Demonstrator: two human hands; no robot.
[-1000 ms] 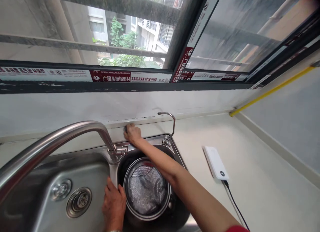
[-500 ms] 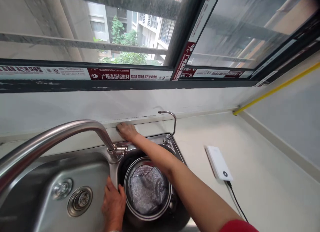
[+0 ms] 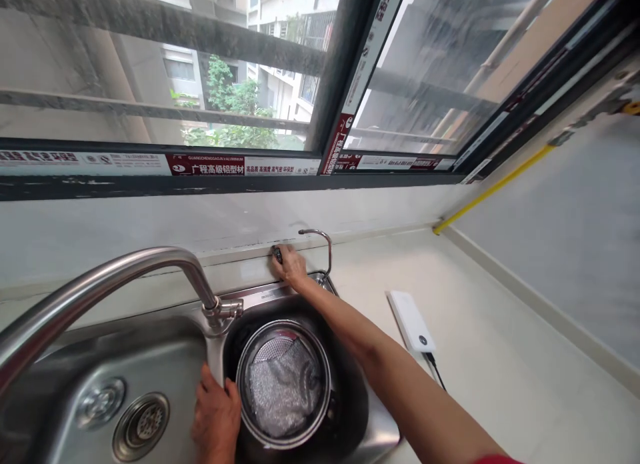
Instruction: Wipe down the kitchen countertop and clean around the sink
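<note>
My right hand (image 3: 289, 264) is at the back edge of the counter, closed around a small dark textured pad (image 3: 277, 254) that rests by the wall; most of the pad is hidden by the fingers. My left hand (image 3: 216, 411) grips the sink divider (image 3: 216, 354) between the two basins, its fingers over one side and the thumb on the other. Close to the left hand, a round metal pot (image 3: 327, 384) stands in the right basin, with a silvery mesh cloth (image 3: 285, 387) lying in it.
A large curved faucet (image 3: 165, 256) arches over the left basin (image 3: 90, 357). A thin small tap (image 3: 329, 247) rises behind the right basin. On the counter to the right lies a white power bank (image 3: 407, 321) with a black cable. A yellow pipe (image 3: 493, 191) runs along the right wall.
My right hand has slid rightward along the back counter edge, closer to the small tap, and the dark pad now shows. The left hand stays on the divider. The view has shifted right.
</note>
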